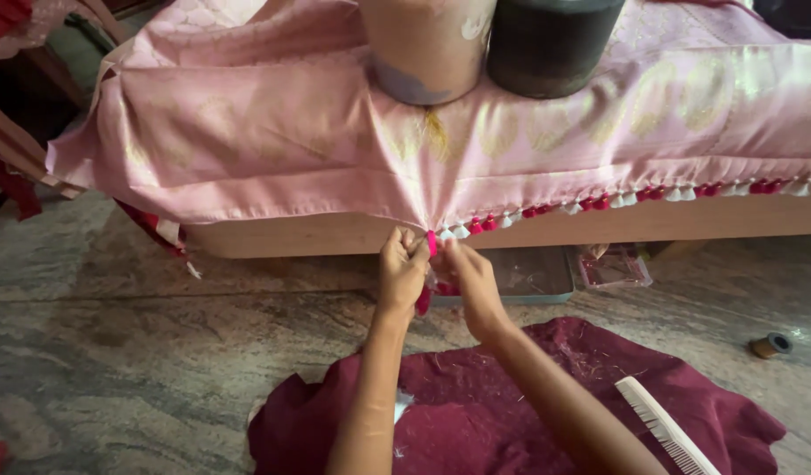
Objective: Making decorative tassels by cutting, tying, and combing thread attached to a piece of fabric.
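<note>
Two weight pots [427,44] cut off by top edge, white comb [665,428] cut by bottom edge, tray [528,274] contents unclear

Pink silk cloth [273,132], glossy, faint gold motifs woven in, draped over the low wooden platform and hanging past its front edge. Hem pulled to a gathered point near the middle of that edge, folds fanning up from it. Tassels [599,202] run rightward along the hem, alternating magenta and white (small, tightly bunched); one magenta tassel [432,243] at the gathered point
</note>
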